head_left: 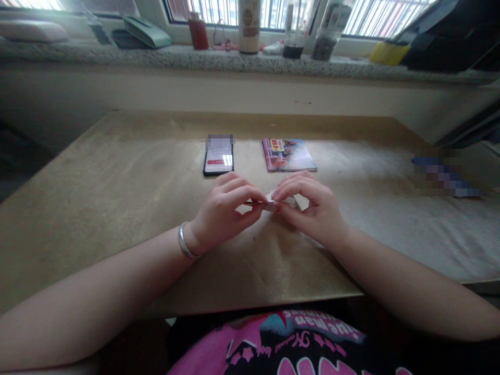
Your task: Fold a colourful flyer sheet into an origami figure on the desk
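Nearest the camera: a pink printed shirt [273,344] at the bottom edge, both bare forearms reaching forward over the front edge of the tan bench [97,208]. A silver bangle [185,242] sits on the left wrist. The left hand [224,208] and right hand [308,205] meet at bench centre, fingers curled, both pinching one small folded piece of paper [271,200], white with a red edge; it is held between the fingertips just above or on the bench surface, cannot tell which. Just beyond the left hand lies a smartphone [219,159], face up, screen lit. Just beyond the right hand lies a flat stack of colour-printed paper [288,154]. A blurred blue item [445,174] lies far right on the bench. Farthest, on the stone windowsill [156,58]: a red cup [198,32], a tall cream canister [249,26], a clear tumbler [294,36] with a dark layer at its bottom, a jar [326,39] of dark grainy contents, a teal pouch [146,32].
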`<state>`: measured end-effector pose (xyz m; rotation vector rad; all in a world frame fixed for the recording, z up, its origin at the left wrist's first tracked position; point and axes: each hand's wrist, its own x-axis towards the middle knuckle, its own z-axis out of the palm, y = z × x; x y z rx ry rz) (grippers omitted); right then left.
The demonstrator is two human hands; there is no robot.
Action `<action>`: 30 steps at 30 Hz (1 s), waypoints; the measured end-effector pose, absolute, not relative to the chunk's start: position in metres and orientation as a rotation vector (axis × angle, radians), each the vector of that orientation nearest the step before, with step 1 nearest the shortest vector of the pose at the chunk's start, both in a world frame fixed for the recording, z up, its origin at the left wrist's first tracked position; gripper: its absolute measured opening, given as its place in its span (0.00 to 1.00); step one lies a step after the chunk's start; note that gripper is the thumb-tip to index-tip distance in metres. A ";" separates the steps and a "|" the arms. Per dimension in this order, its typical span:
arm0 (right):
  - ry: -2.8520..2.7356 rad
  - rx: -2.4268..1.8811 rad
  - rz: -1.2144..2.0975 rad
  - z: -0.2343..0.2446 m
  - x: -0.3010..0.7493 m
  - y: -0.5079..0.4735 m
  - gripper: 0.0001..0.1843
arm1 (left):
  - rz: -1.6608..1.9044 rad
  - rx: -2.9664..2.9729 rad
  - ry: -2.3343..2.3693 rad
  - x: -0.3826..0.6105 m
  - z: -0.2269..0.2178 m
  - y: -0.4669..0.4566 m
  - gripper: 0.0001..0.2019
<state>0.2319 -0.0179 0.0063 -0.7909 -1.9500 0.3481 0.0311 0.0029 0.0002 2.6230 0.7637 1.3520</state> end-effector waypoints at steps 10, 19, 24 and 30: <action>-1.978 -0.778 0.233 0.003 0.231 -0.018 0.03 | 1.398 2.690 0.785 0.032 0.000 0.003 0.02; -2.010 -0.790 0.216 0.004 0.232 -0.019 0.05 | 1.389 2.719 0.760 0.031 0.000 0.003 0.01; -1.941 -0.768 0.268 0.001 0.229 -0.017 0.05 | 1.371 2.689 0.703 0.032 -0.004 0.003 0.05; -1.885 -0.757 0.292 -0.006 0.225 -0.017 0.06 | 1.366 2.687 0.706 0.032 -0.006 0.003 0.07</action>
